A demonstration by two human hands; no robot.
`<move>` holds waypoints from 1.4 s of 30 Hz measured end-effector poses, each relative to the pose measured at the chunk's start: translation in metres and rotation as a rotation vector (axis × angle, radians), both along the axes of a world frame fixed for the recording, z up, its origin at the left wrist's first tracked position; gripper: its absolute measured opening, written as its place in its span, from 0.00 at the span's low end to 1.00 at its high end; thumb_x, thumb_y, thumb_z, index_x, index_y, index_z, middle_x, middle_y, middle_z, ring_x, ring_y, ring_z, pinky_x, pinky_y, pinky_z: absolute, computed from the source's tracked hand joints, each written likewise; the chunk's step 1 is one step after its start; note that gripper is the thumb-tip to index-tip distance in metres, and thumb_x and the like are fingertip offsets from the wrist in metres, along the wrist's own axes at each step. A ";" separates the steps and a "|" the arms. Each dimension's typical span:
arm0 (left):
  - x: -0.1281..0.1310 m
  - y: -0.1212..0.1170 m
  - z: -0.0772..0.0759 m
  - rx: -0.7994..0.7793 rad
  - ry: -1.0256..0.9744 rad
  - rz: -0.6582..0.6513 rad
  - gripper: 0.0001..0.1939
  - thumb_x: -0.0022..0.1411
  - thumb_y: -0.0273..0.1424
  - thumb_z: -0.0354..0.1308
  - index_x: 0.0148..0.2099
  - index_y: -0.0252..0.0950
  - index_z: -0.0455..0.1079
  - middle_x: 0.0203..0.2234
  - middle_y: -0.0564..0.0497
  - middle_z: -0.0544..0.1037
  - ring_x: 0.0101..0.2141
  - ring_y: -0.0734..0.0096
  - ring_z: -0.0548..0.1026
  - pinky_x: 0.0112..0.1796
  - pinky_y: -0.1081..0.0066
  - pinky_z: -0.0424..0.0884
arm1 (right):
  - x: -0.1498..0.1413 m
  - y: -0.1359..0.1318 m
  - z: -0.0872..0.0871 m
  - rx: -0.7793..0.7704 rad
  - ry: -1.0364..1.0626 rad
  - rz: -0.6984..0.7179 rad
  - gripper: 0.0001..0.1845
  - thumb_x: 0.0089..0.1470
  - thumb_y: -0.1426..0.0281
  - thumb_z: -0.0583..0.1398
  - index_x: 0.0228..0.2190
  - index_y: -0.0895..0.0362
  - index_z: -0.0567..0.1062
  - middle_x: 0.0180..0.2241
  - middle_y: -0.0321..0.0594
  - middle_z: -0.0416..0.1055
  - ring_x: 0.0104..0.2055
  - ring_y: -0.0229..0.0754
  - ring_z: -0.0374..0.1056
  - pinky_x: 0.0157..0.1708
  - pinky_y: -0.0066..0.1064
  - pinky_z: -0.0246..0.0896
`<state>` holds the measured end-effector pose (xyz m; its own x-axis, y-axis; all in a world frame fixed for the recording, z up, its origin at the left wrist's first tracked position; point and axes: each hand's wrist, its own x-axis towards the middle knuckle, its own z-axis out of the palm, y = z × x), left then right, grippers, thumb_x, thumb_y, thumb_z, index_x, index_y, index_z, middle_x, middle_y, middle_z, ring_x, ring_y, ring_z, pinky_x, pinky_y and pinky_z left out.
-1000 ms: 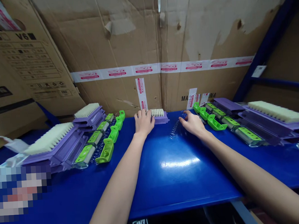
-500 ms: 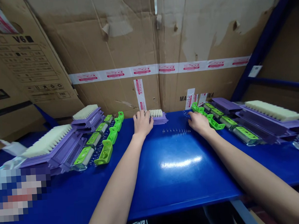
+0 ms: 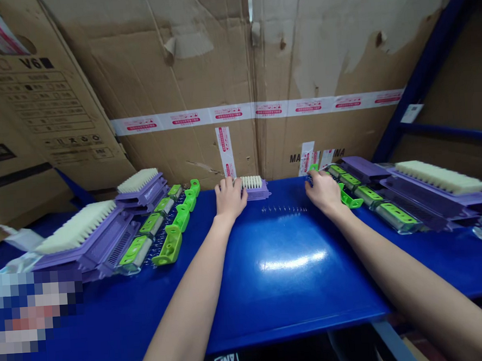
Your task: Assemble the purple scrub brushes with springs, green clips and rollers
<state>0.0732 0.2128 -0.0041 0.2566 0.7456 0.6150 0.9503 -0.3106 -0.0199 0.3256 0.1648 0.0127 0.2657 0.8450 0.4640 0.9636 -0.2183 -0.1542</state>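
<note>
My left hand (image 3: 230, 199) lies at the back of the blue table with its fingers spread, beside a purple slotted plastic part (image 3: 258, 191) topped with a cream ridged pad (image 3: 251, 182). The hand covers that part's left end. My right hand (image 3: 323, 190) has its fingers bent down among the right-hand green plastic brackets (image 3: 351, 199), where thin metal springs also lie. The fingertips look pinched, but what is between them is hidden. A row of small metal springs (image 3: 284, 209) is laid out on the table between my hands.
Purple housings with cream pads (image 3: 80, 225), clear-and-green blocks (image 3: 150, 224) and green brackets (image 3: 181, 217) line the left. A mirrored set includes purple housings (image 3: 434, 204) and clear-and-green blocks (image 3: 368, 197) on the right. Cardboard (image 3: 173, 146) walls the back; a blue post (image 3: 425, 55) stands right.
My right hand has shifted slightly right and curled over the green brackets, now covering more of them. My left hand has stayed in place.
</note>
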 end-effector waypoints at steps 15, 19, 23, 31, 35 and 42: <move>0.000 0.000 0.000 -0.001 0.006 0.008 0.19 0.64 0.36 0.45 0.54 0.35 0.65 0.48 0.39 0.69 0.48 0.50 0.65 0.45 0.57 0.61 | 0.015 -0.002 -0.001 -0.163 -0.148 -0.073 0.12 0.53 0.73 0.55 0.36 0.62 0.76 0.40 0.58 0.71 0.53 0.61 0.55 0.50 0.53 0.44; 0.000 0.000 0.000 -0.001 0.014 0.015 0.20 0.64 0.36 0.45 0.54 0.34 0.65 0.49 0.39 0.69 0.48 0.50 0.65 0.45 0.57 0.61 | 0.014 -0.001 0.001 -0.207 -0.171 -0.105 0.14 0.55 0.71 0.53 0.37 0.62 0.77 0.38 0.56 0.72 0.52 0.59 0.57 0.49 0.52 0.45; 0.000 -0.001 0.000 -0.001 0.012 0.014 0.20 0.64 0.36 0.45 0.55 0.34 0.65 0.49 0.39 0.68 0.48 0.51 0.64 0.45 0.57 0.61 | 0.014 -0.001 0.000 -0.210 -0.218 -0.120 0.17 0.55 0.70 0.51 0.38 0.62 0.77 0.40 0.55 0.72 0.51 0.58 0.57 0.47 0.51 0.47; 0.000 0.000 0.000 -0.003 0.004 0.006 0.19 0.64 0.36 0.45 0.54 0.34 0.65 0.49 0.38 0.68 0.48 0.50 0.64 0.45 0.56 0.61 | 0.015 0.000 -0.002 -0.122 -0.246 -0.122 0.21 0.57 0.64 0.50 0.43 0.62 0.75 0.45 0.56 0.69 0.51 0.59 0.55 0.47 0.50 0.46; 0.001 0.000 0.000 0.013 0.011 0.011 0.19 0.64 0.36 0.46 0.54 0.34 0.65 0.48 0.39 0.68 0.48 0.51 0.65 0.45 0.57 0.61 | 0.017 -0.001 -0.004 -0.128 -0.274 -0.127 0.20 0.55 0.65 0.53 0.45 0.61 0.73 0.47 0.57 0.66 0.51 0.58 0.55 0.47 0.49 0.46; 0.000 0.000 0.000 0.013 0.014 0.011 0.19 0.64 0.36 0.46 0.54 0.34 0.66 0.48 0.39 0.69 0.48 0.51 0.65 0.45 0.57 0.61 | 0.014 -0.003 0.001 -0.094 -0.228 -0.133 0.21 0.57 0.64 0.50 0.45 0.62 0.74 0.47 0.57 0.67 0.51 0.58 0.57 0.45 0.49 0.48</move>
